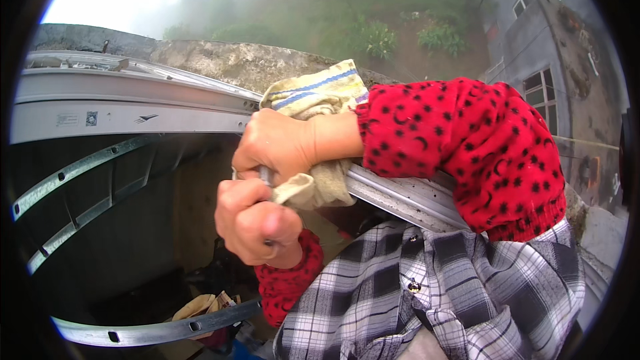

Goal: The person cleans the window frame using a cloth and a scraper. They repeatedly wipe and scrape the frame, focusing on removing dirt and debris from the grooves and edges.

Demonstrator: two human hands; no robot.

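A cream cloth (313, 93) with blue and yellow stripes lies bunched beneath my right wrist and hangs over a metal window rail. Coming in from the right, my right hand (277, 143) is closed on its folds. My left hand (257, 217) forms a fist just below, against the right fingers, with a loose cloth flap (297, 190) at its knuckles; it appears to grip the cloth too, though its palm side is hidden. Between the two fists shows a small greyish bit that I cannot make out. Both forearms wear red sleeves with black stars and moons.
White window frame (133, 110) runs left of my hands; its lower rail (400, 197) passes under my right arm. Curved metal strips with slots (160, 333) stand inside at left. Outside are a rough concrete ledge (233, 57), misty plants and a grey building (533, 53).
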